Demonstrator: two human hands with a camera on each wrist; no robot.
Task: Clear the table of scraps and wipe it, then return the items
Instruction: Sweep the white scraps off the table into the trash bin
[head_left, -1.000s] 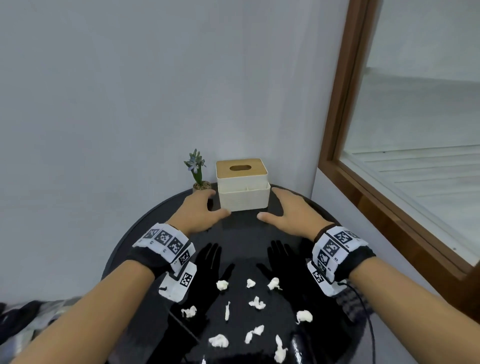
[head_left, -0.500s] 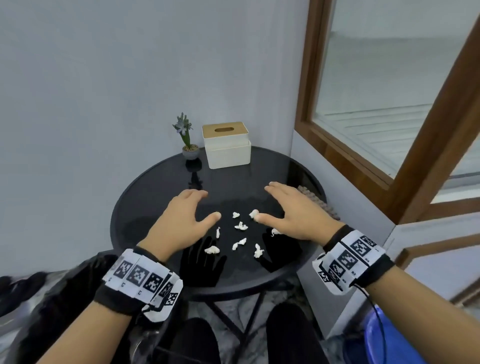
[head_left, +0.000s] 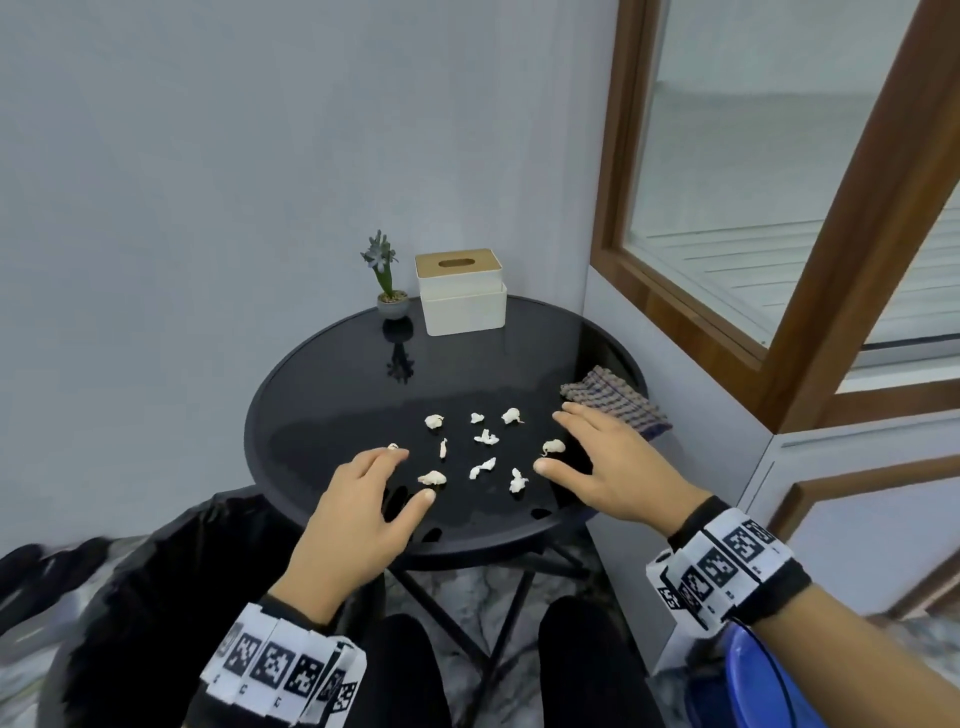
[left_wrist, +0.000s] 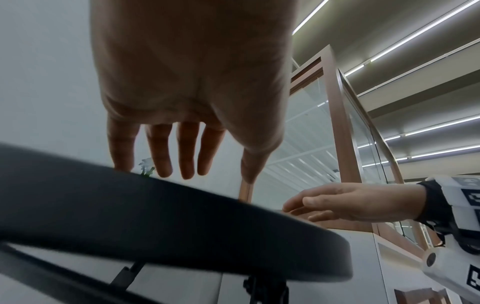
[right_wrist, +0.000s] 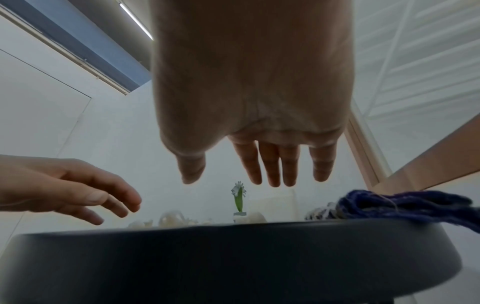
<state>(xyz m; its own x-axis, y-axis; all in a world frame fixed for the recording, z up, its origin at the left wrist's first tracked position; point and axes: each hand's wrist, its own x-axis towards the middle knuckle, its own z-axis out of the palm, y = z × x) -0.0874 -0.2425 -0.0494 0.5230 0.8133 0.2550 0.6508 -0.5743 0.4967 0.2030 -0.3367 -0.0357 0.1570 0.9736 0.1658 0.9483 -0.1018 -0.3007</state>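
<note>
Several white paper scraps lie scattered on the near half of a round black glass table. My left hand hovers palm down over the near left edge, fingers spread and holding nothing; in its wrist view the fingers hang straight above the rim. My right hand hovers palm down to the right of the scraps, also with nothing in it, fingers extended. A checked cloth lies at the table's right edge just beyond that hand. A white tissue box with a wooden lid and a small potted plant stand at the back.
A grey wall runs behind the table and a wood-framed glass partition stands to the right. A black bin bag sits low at the left. A blue container is on the floor at the lower right. My legs are under the table's near edge.
Both hands have drawn back from beside the tissue box to the near part of the table, either side of the scraps. The head view has pulled back and shows the whole table.
</note>
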